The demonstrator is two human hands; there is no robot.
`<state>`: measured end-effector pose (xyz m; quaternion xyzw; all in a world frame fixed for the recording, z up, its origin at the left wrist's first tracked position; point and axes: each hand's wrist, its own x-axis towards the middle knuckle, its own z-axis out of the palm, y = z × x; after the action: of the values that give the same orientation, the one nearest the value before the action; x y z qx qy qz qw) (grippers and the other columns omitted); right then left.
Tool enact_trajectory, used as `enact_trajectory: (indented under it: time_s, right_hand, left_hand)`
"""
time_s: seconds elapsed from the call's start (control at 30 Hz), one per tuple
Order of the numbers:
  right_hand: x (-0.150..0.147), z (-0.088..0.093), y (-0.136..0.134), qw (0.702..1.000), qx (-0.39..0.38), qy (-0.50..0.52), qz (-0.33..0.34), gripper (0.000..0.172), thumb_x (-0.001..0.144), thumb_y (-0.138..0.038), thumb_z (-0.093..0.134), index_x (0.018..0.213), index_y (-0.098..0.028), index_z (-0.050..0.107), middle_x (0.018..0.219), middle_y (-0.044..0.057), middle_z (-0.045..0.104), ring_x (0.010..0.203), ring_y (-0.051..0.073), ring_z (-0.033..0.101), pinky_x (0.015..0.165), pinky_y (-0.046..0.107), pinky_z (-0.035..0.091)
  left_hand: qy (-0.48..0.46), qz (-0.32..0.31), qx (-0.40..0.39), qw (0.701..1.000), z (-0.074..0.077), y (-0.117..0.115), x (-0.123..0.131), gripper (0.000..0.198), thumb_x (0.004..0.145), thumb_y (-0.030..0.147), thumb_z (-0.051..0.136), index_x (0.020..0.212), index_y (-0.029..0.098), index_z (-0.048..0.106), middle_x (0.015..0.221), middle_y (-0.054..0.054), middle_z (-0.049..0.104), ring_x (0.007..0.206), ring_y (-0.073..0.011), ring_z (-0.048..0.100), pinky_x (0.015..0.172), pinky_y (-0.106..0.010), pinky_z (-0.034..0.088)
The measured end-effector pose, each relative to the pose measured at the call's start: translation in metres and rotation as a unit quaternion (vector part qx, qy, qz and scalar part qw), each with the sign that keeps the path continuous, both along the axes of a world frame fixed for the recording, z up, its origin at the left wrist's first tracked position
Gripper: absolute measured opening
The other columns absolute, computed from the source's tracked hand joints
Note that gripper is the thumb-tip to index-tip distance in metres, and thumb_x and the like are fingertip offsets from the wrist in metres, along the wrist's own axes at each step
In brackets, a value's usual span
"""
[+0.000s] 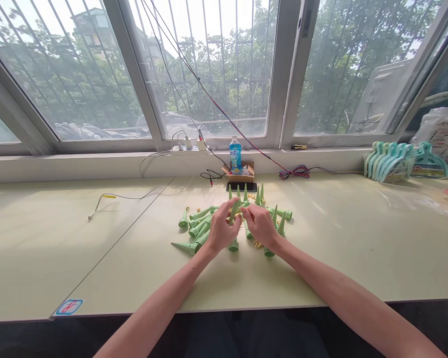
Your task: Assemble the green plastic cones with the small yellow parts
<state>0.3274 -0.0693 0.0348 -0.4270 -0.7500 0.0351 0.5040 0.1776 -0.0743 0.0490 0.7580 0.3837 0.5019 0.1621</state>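
My left hand [221, 229] is closed around a green plastic watering spike [234, 213], which is tilted between thumb and fingers. Close beside it, my right hand [262, 226] has its thumb and fingers pinched together at the spike; whatever lies between those fingertips is hidden. Several more green spikes [196, 230] lie in a heap to the left of my hands. Others stand point up behind and to the right, such as one spike [281, 224] by my right wrist. Small yellow pieces [258, 244] are scattered among them, partly covered by my hands.
Behind the spikes lie a black phone [242, 187] and a small cardboard box [253, 171] with a blue bottle [235, 154]. Coiled red-black cable [295, 172] rests farther right. Teal hangers [390, 160] stand at the back right. A thin cable [136, 198] crosses the table's left side.
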Motion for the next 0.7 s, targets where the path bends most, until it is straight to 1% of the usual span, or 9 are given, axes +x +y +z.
enact_trajectory:
  time_s: [0.13,0.23,0.3,0.37,0.43,0.57,0.7]
  right_hand:
    - [0.0000,0.0009,-0.0009,1.000,-0.008,-0.001,-0.005,0.050,0.103,-0.046,0.031,0.060,-0.021,0.039,0.057,0.000,0.045,0.051,0.012,0.037,0.051,0.027,0.028]
    - [0.0002,0.0025,-0.0030,1.000,-0.022,0.000,-0.018,0.049,0.102,-0.047,0.034,0.061,-0.021,0.043,0.057,-0.001,0.047,0.049,0.012,0.038,0.049,0.026,0.028]
    - [0.0005,0.0035,-0.0045,0.999,-0.038,0.009,-0.022,0.045,0.101,-0.048,0.039,0.068,-0.020,0.050,0.058,-0.001,0.050,0.049,0.012,0.041,0.049,0.026,0.030]
    - [0.0005,0.0040,-0.0054,0.998,-0.049,0.017,-0.018,0.037,0.099,-0.048,0.044,0.079,-0.019,0.056,0.062,0.000,0.055,0.050,0.012,0.045,0.050,0.025,0.033]
    - [0.0003,0.0040,-0.0055,0.999,-0.048,0.019,-0.006,0.033,0.098,-0.047,0.047,0.086,-0.019,0.059,0.066,0.001,0.059,0.052,0.013,0.049,0.051,0.026,0.036]
    - [-0.0002,0.0027,-0.0040,0.999,-0.035,0.016,0.020,0.031,0.100,-0.040,0.043,0.083,-0.019,0.058,0.072,0.003,0.063,0.058,0.015,0.052,0.056,0.027,0.039]
    - [0.0001,0.0018,-0.0032,0.998,-0.046,0.021,0.031,0.032,0.101,-0.039,0.041,0.080,-0.020,0.057,0.069,0.003,0.061,0.059,0.016,0.052,0.056,0.027,0.038]
  left_hand:
    - [0.002,0.007,0.005,1.000,0.0001,0.0006,0.0000,0.044,0.083,0.018,0.056,0.127,0.022,0.055,0.107,-0.009,0.065,0.068,-0.0118,0.064,0.049,-0.020,0.051]
    - [-0.001,0.012,0.012,1.000,-0.0006,0.0019,0.0001,0.044,0.084,0.017,0.056,0.127,0.023,0.056,0.108,-0.009,0.066,0.069,-0.0120,0.064,0.050,-0.020,0.051]
    - [-0.004,0.014,0.008,1.000,-0.0013,0.0027,0.0001,0.044,0.084,0.017,0.055,0.127,0.023,0.056,0.109,-0.009,0.065,0.070,-0.0123,0.064,0.051,-0.020,0.052]
    - [-0.009,0.016,0.001,1.000,-0.0018,0.0032,0.0000,0.044,0.084,0.017,0.055,0.128,0.023,0.056,0.110,-0.009,0.065,0.071,-0.0126,0.064,0.052,-0.021,0.053]
    - [-0.014,0.019,-0.002,1.000,-0.0022,0.0034,-0.0002,0.045,0.085,0.017,0.054,0.129,0.023,0.055,0.110,-0.009,0.065,0.073,-0.0129,0.064,0.054,-0.021,0.053]
    - [-0.010,0.020,0.001,1.000,-0.0021,0.0027,-0.0003,0.048,0.082,0.014,0.055,0.129,0.024,0.055,0.109,-0.008,0.066,0.073,-0.0125,0.064,0.053,-0.020,0.053]
    - [0.002,0.019,-0.002,1.000,-0.0013,0.0013,-0.0005,0.050,0.081,0.014,0.055,0.130,0.023,0.055,0.108,-0.009,0.065,0.073,-0.0129,0.065,0.050,-0.019,0.051]
